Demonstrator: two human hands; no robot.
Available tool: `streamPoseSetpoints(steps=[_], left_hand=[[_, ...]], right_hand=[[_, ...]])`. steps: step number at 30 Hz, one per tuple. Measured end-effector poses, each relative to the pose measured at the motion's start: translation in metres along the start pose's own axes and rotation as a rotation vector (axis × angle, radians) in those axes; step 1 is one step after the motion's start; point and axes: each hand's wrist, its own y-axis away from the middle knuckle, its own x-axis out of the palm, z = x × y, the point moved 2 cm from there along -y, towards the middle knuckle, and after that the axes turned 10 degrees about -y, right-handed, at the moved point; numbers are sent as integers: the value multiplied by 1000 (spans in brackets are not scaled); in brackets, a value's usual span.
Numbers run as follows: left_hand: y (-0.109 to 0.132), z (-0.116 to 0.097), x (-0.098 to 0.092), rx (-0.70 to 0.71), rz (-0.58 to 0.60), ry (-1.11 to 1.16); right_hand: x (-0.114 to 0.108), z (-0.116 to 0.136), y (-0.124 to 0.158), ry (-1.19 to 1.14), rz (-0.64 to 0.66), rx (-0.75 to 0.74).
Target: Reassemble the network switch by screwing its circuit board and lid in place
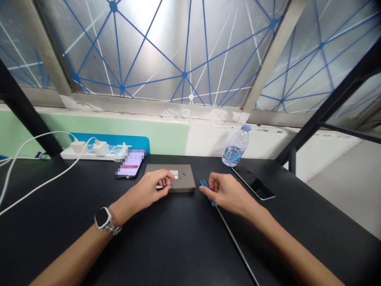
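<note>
A flat grey-brown box lies on the black table, with a small white label and tiny dark bits on top. My left hand, wrist in a silver watch, is closed at the box's left front, pinching a small, thin object that I cannot make out. Right of the box, my right hand has curled fingers beside a blue item, partly hidden under the thumb. Whether the hand grips it is unclear. A long thin metal rod runs from near the blue item toward the front edge.
A water bottle stands at the back, near a dark phone lying on the right. Behind my left hand are a lit phone and a white power strip with cables trailing left. Black frame bars rise at both sides.
</note>
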Motion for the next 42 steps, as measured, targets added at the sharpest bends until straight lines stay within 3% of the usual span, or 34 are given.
streamPoseSetpoints(steps=[5,8,10,14,17,20,25,42], left_hand=[[0,-3,2,0,-2,15],[0,-2,3,11,-12,18],[1,-2,3,14,-13,20],[2,-4,4,-1,-15,29],[2,-5,5,0,-18,43],[2,-5,7,-2,-10,39],[2,-4,10,-14,-7,49],[2,-1,12,0,-32,47]], right_hand=[[-5,-27,5,-155,375,278],[-2,-31,2,-336,493,342],[-2,-30,-1,-459,438,327],[-8,-23,-7,-876,137,276],[-9,-16,-10,-1219,-134,141],[-4,-12,-11,-1354,-302,-3],[5,-9,-7,-1370,-339,-102],[5,-8,-5,-1328,-382,-143]])
